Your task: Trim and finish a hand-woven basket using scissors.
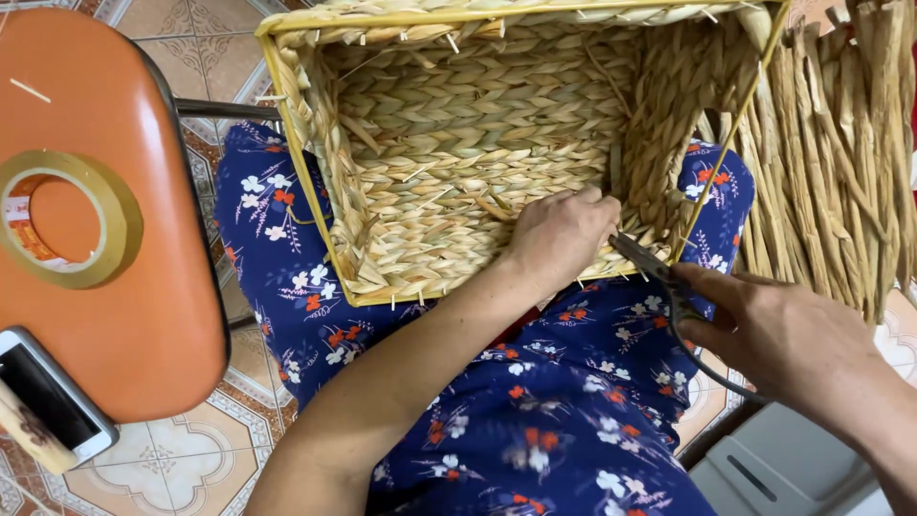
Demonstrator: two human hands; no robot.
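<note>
Woven straw basket (458,143) on my lap: left hand (559,234) pinches a strand inside; right hand (778,334) clamped on scissors (669,287).

Pale straw basket (458,143), yellow rim; navy floral skirt (535,420); orange stool (105,220); scissors (669,296) seemingly dark.

Patterned tiled floor (181,468), orange stool seat (105,287) at left, grey-white box (793,468) at lower right

Bright, even light, soft shadows; sharp centre, slight blur low down, wide-angle bending at edges
</note>
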